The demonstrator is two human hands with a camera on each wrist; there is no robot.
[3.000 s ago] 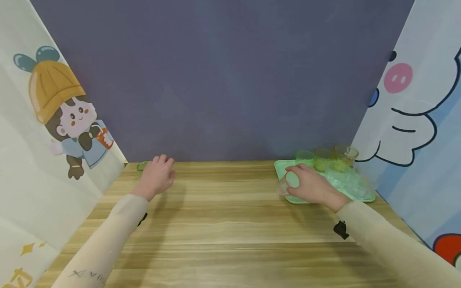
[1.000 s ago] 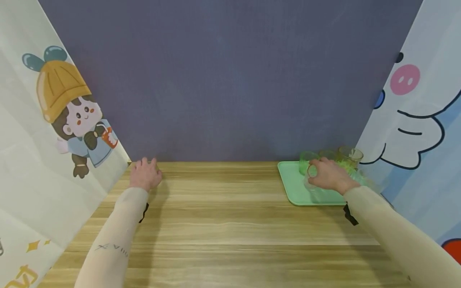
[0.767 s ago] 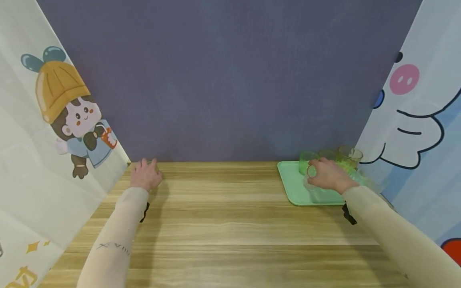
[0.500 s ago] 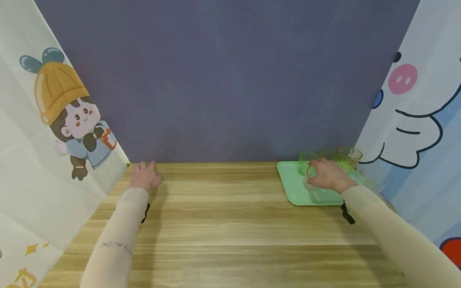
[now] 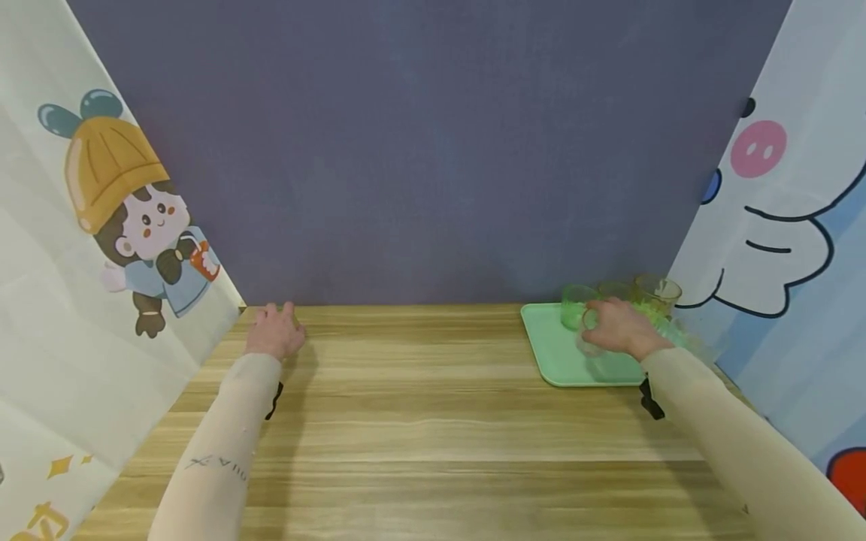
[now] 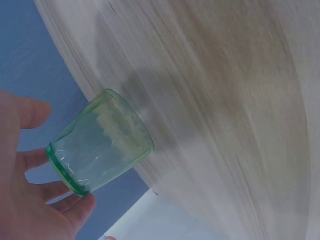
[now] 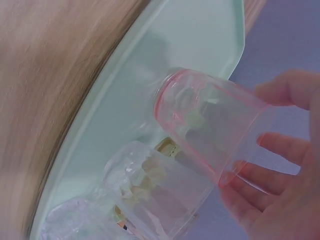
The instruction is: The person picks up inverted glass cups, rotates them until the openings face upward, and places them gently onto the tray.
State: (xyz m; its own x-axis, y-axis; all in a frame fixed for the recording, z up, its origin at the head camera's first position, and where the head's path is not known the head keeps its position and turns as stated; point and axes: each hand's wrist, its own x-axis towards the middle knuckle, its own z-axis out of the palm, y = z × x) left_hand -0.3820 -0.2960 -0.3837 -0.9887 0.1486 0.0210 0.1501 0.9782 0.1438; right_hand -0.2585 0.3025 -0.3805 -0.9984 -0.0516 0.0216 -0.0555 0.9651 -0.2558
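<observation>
At the table's far left, my left hand [image 5: 276,332] is around the upper end of a green-tinted clear cup [image 6: 102,142]. In the left wrist view its fingers lie at the thick green end, and the thumb is apart from the cup. The cup's wider end is on the table. On the right, my right hand [image 5: 617,327] holds a pink-tinted clear cup [image 7: 205,120] by its upper edge, thumb on one side and fingers on the other. That cup's lower end is at the surface of the mint-green tray [image 5: 555,364].
A green cup [image 5: 573,304] and an amber cup [image 5: 659,291] stand at the tray's back. Clear cups [image 7: 155,190] are beside the pink one. A dark panel [image 5: 433,150] rises behind the wooden table [image 5: 419,421], with printed curtains on both sides.
Since three seconds ago, my right hand has brought the pink cup rightward from the tray's left edge onto the tray, lately shifting slightly right. My left hand has moved left to the green cup.
</observation>
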